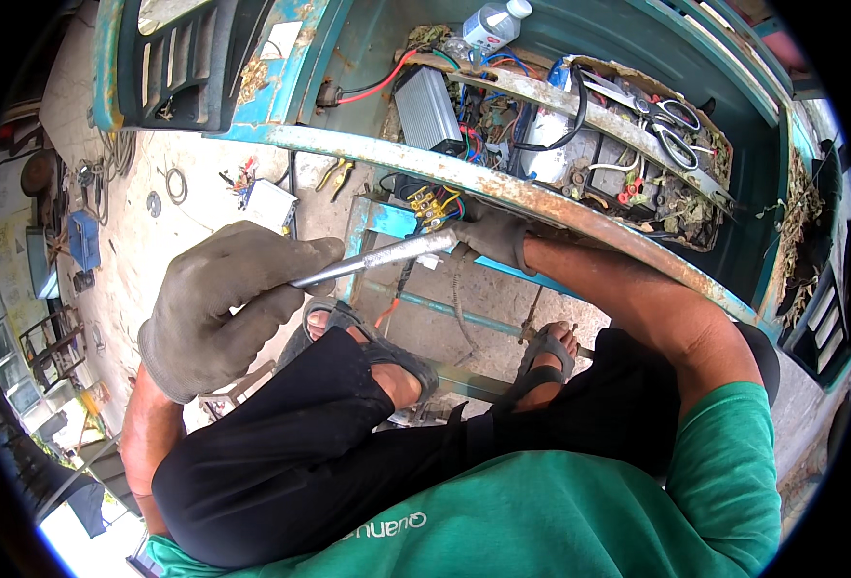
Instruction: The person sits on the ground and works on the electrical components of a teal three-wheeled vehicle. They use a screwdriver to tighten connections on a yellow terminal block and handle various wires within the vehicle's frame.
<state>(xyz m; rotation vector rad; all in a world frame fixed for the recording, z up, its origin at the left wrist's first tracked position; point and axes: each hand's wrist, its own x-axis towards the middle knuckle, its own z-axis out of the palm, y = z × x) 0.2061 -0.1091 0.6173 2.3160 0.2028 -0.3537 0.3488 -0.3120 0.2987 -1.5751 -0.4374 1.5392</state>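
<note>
My gloved left hand [218, 308] is closed round the lower end of a long silver metal tool [377, 258], which slants up to the right. My gloved right hand [495, 236] is curled at the tool's far end, under a rusty frame rail [599, 226]; what its fingers hold is partly hidden. Just above the tool sit a yellow terminal block [430, 207] with coloured wires and a pale blue metal bracket [387, 222]. A coiled black sleeve or cable [459, 308] hangs below my right hand.
The green open compartment [753, 164] above holds a silver finned box [425, 106], a bottle [493, 24], scissors [676, 144], cables and dry leaves. Yellow-handled pliers [334, 178], a white box [271, 207] and a wire loop [177, 185] lie on the floor. My sandalled feet [397, 380] are below.
</note>
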